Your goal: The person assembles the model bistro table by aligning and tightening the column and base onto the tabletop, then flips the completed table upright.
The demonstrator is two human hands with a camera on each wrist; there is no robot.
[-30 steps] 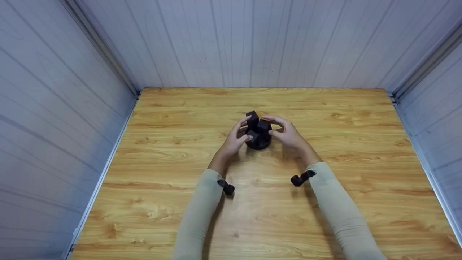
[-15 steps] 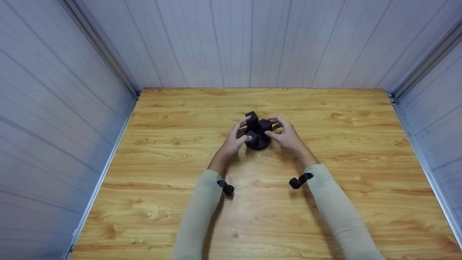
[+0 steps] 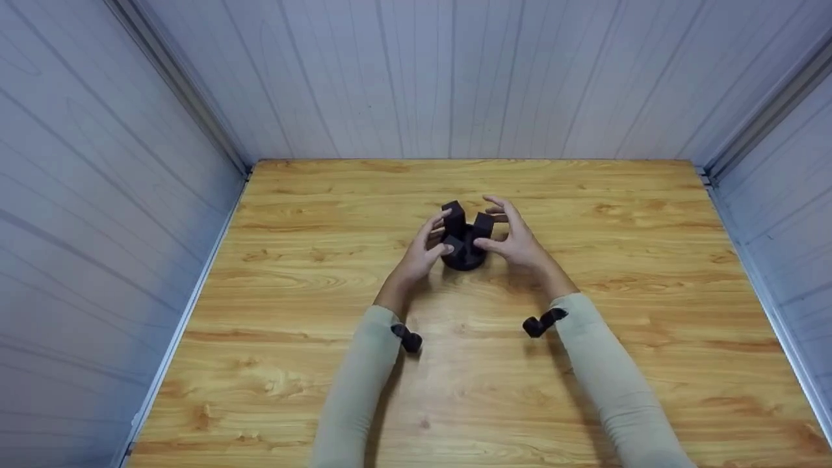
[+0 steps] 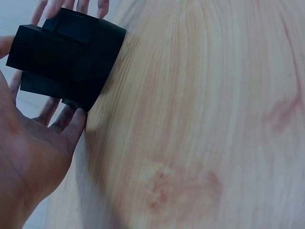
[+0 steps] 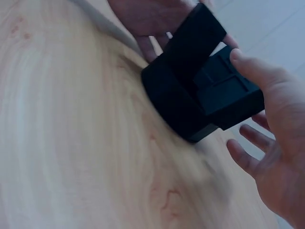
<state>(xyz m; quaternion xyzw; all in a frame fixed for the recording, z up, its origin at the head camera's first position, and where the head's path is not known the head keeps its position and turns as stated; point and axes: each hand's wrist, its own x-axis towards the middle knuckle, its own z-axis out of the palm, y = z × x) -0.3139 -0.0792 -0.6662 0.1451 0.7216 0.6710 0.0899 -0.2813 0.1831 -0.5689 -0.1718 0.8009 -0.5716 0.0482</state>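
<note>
A black object with a round base (image 3: 464,262) stands on the wooden table, three block-like parts rising from it. My left hand (image 3: 418,258) holds its left side, thumb on the front block (image 3: 455,244) and fingers round toward the tall rear block (image 3: 453,216). In the left wrist view, the left fingers reach the base rim. My right hand (image 3: 519,244) is at the right block (image 3: 483,223). Its thumb touches that block while the other fingers are spread and stand off it, as the right wrist view shows around the black object (image 5: 164,93).
The wooden table (image 3: 312,364) spreads around both forearms. Pale panelled walls (image 3: 416,78) enclose it at the back and both sides. Small black camera mounts (image 3: 408,338) are strapped at both sleeve cuffs.
The right block has shifted slightly outward to the right. My right fingers have lifted from it and spread apart, the thumb staying near. My left hand has kept its hold.
</note>
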